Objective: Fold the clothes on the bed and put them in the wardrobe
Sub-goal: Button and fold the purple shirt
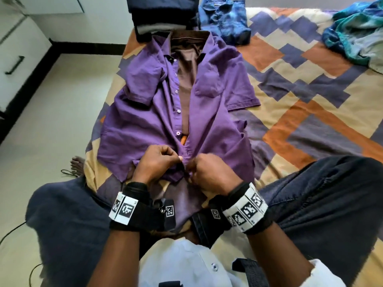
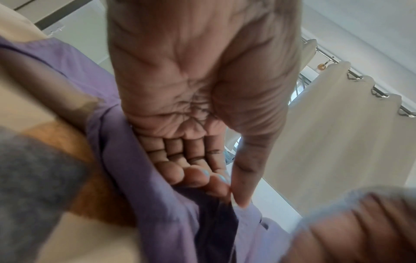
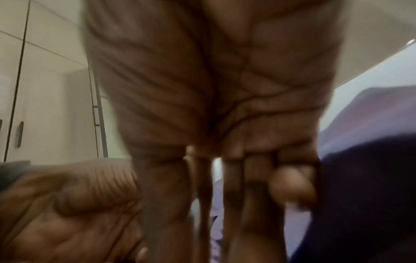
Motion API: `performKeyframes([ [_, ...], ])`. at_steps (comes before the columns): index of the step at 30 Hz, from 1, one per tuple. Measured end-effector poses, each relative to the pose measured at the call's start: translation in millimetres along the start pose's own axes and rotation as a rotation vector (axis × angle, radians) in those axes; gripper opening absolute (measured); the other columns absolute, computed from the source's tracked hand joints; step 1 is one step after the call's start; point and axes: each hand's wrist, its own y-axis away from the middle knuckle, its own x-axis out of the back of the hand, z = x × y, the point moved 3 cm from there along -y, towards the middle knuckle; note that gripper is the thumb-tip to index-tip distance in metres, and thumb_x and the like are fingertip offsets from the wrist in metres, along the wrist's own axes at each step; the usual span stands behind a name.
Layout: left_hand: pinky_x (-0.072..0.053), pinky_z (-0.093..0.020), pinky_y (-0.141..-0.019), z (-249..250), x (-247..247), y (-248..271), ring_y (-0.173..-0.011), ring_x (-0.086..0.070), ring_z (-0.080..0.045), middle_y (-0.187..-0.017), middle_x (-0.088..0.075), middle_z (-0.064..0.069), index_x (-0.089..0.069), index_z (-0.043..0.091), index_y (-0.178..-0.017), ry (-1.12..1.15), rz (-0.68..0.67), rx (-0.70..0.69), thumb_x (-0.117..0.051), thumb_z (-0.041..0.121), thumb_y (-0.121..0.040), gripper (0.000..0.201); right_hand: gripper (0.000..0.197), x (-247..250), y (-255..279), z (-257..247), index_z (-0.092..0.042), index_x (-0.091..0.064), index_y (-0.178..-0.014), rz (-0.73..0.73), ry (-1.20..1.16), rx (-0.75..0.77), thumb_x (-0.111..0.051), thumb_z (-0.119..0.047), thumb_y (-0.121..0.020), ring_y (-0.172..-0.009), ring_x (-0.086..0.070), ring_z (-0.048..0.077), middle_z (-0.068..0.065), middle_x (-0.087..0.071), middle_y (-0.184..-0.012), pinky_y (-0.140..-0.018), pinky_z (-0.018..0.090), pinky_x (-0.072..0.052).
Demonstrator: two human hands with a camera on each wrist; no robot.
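Observation:
A purple short-sleeved shirt (image 1: pixel 145 112) lies face up on the patterned bed (image 1: pixel 310 90), its front open over a brown lining. Both hands work at the lower end of its button strip. My left hand (image 1: pixel 159 162) pinches the left front edge between thumb and curled fingers; the left wrist view shows the thumb and fingertips closed on purple cloth (image 2: pixel 157 204). My right hand (image 1: pixel 205 170) grips the right front edge just beside it. The right wrist view is blurred, with the fingers (image 3: pixel 234 186) pointing down at the cloth.
A stack of dark folded clothes (image 1: pixel 161 15) sits at the far end of the bed. A blue denim garment (image 1: pixel 223 19) lies beside it and a teal crumpled garment (image 1: pixel 356 34) lies at the far right. White cabinet drawers (image 1: pixel 14 59) stand left of the floor. My knees flank the shirt.

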Motion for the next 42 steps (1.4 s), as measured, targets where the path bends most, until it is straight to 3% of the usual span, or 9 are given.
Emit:
performKeyframes([
  [3, -0.036, -0.017, -0.042, -7.5, 0.8, -0.7, -0.042, -0.045, -0.002, -0.049, -0.058, 0.003, -0.066, 0.011, -0.064, 0.020, 0.004, 0.026, -0.077, 0.007, -0.080, 0.019, 0.022, 2.4, 3.9, 3.6, -0.014, -0.075, -0.086, -0.171, -0.039, -0.020, -0.059, -0.014, -0.070, -0.084, -0.069, 0.031, 0.011, -0.073, -0.086, -0.072, 0.037, -0.057],
  [9, -0.032, -0.019, -0.044, -16.1, -3.3, -5.4, -0.039, -0.041, 0.001, -0.047, -0.057, 0.008, -0.065, 0.015, -0.061, -0.001, 0.001, 0.097, -0.075, 0.007, -0.082, 0.024, 0.013, 44.8, -2.6, 11.3, -0.016, -0.073, -0.082, 0.410, -0.223, -0.133, -0.062, -0.013, -0.077, -0.081, -0.068, 0.029, 0.008, -0.073, -0.080, -0.072, 0.039, -0.054],
  [17, -0.038, -0.025, -0.056, -24.3, -2.0, -3.9, -0.047, -0.048, -0.008, -0.052, -0.062, 0.005, -0.068, 0.027, -0.052, 0.019, 0.114, 0.159, -0.071, 0.026, -0.067, 0.015, 0.035, -7.5, -25.8, -6.7, -0.012, -0.062, -0.104, 0.229, -0.112, -0.178, -0.074, -0.033, -0.078, -0.103, -0.059, 0.035, 0.015, -0.061, -0.110, -0.082, 0.037, -0.044],
  [22, -0.036, -0.021, -0.048, -11.3, -2.5, 2.6, -0.042, -0.044, -0.008, -0.049, -0.057, 0.003, -0.066, 0.015, -0.056, -0.043, -0.047, 0.177, -0.070, 0.021, -0.069, 0.014, 0.033, 6.6, -0.2, 4.9, -0.019, -0.057, -0.070, 0.170, -0.042, -0.181, -0.076, -0.046, -0.076, -0.089, -0.064, 0.031, 0.012, -0.070, -0.089, -0.066, 0.031, -0.037],
  [27, -0.033, -0.022, -0.051, -3.3, 5.1, 16.0, -0.049, -0.044, -0.015, -0.050, -0.055, -0.003, -0.067, 0.010, -0.058, -0.234, -0.243, 0.217, -0.071, 0.019, -0.067, 0.013, 0.036, -17.2, 11.5, 4.7, -0.010, -0.062, -0.107, 0.027, 0.098, -0.206, -0.056, -0.042, -0.091, -0.109, -0.061, 0.036, 0.018, -0.066, -0.115, -0.083, 0.039, -0.047],
  [32, -0.033, -0.021, -0.051, -0.6, 15.8, 26.5, -0.048, -0.042, -0.014, -0.048, -0.053, 0.000, -0.061, 0.014, -0.049, -0.267, -0.219, 0.218, -0.071, 0.015, -0.074, 0.026, 0.024, 9.4, 2.2, 4.6, -0.008, -0.066, -0.086, 0.383, -0.273, -0.156, -0.061, -0.032, -0.089, -0.086, -0.064, 0.031, 0.014, -0.070, -0.089, -0.067, 0.036, -0.041],
  [35, -0.034, -0.019, -0.047, -2.5, 10.1, 24.9, -0.050, -0.045, -0.015, -0.050, -0.054, -0.001, -0.064, 0.014, -0.056, -0.229, -0.218, 0.223, -0.073, 0.014, -0.075, 0.021, 0.033, 10.3, 1.9, 1.0, -0.017, -0.069, -0.111, 0.208, -0.486, -0.095, -0.069, -0.033, -0.081, -0.078, -0.064, 0.014, 0.000, -0.073, -0.091, -0.080, 0.040, -0.053],
  [40, -0.036, -0.024, -0.052, -17.5, 5.5, 21.2, -0.051, -0.045, -0.019, -0.052, -0.056, -0.005, -0.063, 0.014, -0.059, -0.206, -0.173, 0.274, -0.073, 0.014, -0.076, 0.020, 0.013, 14.8, 14.2, 16.8, -0.018, -0.070, -0.089, 0.451, -0.281, -0.225, -0.062, -0.014, -0.081, -0.091, -0.065, 0.025, 0.002, -0.073, -0.092, -0.078, 0.034, -0.049],
  [42, -0.035, -0.022, -0.048, -20.9, 6.7, 20.9, -0.045, -0.043, -0.014, -0.051, -0.055, -0.002, -0.061, 0.015, -0.058, -0.183, -0.139, 0.289, -0.072, 0.014, -0.077, 0.022, 0.009, 15.3, 17.0, 12.7, -0.018, -0.069, -0.081, 0.419, -0.221, -0.204, -0.062, -0.012, -0.078, -0.088, -0.065, 0.027, 0.003, -0.072, -0.087, -0.074, 0.033, -0.047],
])
